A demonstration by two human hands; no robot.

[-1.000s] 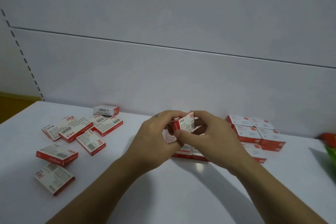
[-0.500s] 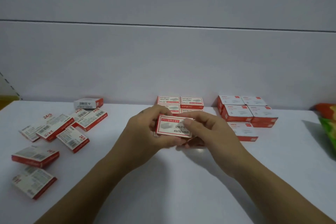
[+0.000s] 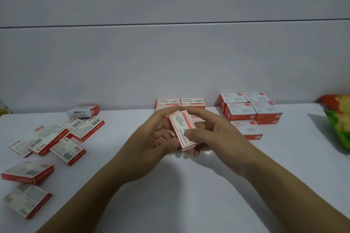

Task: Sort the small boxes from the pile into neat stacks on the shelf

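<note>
A small red-and-white box is held above the white shelf, turned so its long side runs toward me. My right hand pinches it, thumb on its top face and fingers at its far end. My left hand supports it from the left, fingers under its near end. Directly behind stand neat red-and-white stacks against the back wall, partly hidden by my hands. A loose pile of several matching boxes lies at the left.
A second block of squarer red-and-white boxes is stacked right of the hands. A green, red and yellow package sits at the far right edge. The grey back wall closes the shelf behind.
The box has rotated from lying sideways across my hands to pointing lengthwise toward me. My hands stayed in front of the middle stacks.
</note>
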